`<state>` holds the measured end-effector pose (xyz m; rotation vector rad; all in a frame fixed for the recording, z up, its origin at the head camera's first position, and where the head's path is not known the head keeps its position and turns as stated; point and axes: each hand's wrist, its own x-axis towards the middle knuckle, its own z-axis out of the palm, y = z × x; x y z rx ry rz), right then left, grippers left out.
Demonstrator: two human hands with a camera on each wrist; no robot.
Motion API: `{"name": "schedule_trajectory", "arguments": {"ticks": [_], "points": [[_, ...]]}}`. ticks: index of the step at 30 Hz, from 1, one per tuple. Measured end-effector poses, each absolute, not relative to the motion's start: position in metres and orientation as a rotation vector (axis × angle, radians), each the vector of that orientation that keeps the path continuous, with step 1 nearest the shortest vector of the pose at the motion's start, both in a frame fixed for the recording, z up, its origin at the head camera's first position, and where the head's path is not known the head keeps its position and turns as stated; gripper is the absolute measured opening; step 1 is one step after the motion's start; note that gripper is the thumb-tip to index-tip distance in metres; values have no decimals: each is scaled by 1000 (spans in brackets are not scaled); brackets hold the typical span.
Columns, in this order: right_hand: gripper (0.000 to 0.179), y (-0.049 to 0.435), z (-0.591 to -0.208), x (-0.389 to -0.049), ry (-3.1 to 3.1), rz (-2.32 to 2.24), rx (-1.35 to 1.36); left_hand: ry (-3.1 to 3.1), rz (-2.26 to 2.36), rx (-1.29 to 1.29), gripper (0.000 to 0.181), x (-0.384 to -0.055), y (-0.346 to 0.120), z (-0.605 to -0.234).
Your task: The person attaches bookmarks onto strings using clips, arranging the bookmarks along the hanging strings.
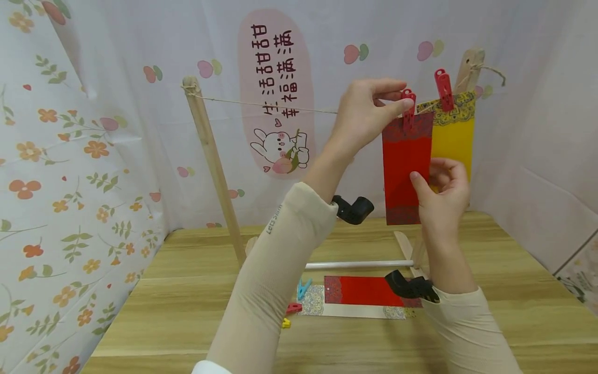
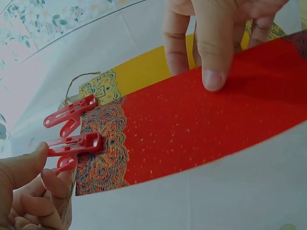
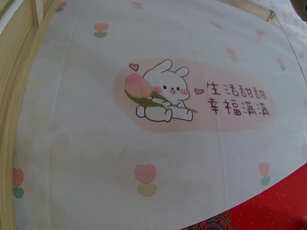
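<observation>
A red card with a patterned band [image 1: 405, 161] hangs upright from a twine line [image 1: 261, 104], a red clothespin [image 1: 408, 120] at its top edge. My left hand [image 1: 362, 114] holds that clothespin's handles, thumb on one handle end in the left wrist view. Lower down, my right hand [image 1: 444, 200] pinches the card's right edge, thumb in front and fingers behind. Partly behind it hangs a yellow card [image 1: 455, 143] under another red clothespin [image 1: 444, 89]. The right wrist view catches only a corner of the red card [image 3: 268, 206].
Wooden posts [image 1: 210, 150] carry the twine, with a white rod [image 1: 359, 265] low between them. On the table [image 1: 154, 306] lie another red card [image 1: 364, 291], a cream card [image 1: 345, 310], and blue [image 1: 303, 287], red [image 1: 294, 308] and yellow clothespins [image 1: 286, 323]. A printed cloth [image 1: 205, 31] hangs behind.
</observation>
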<state>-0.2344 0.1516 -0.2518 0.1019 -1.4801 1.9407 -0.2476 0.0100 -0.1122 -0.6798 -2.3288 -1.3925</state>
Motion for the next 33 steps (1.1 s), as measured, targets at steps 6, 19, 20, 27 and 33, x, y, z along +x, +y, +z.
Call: {"name": "schedule_trajectory", "arguments": {"ticks": [6,19,20,27,33], "points": [[29,157,-254,-232,-1464,1893,152,-2299,-1417,-687,37,-247,5,-113],[28,168,-260,-222,-1414,1911,277,-2172,-1540,-778,32,-238,-9,-125],[28,169,-261,-221,-1426,1909,281,-2172,-1545,-781,32,-237,-10,-126],[32,177,-272,-210,-1624,1815,264,-2172,-1494,-834,29,-225,-16,-136],[32,182,-282,-204,-1790,1672,241,-2123,-1455,-913,28,-216,-29,-149]]}}
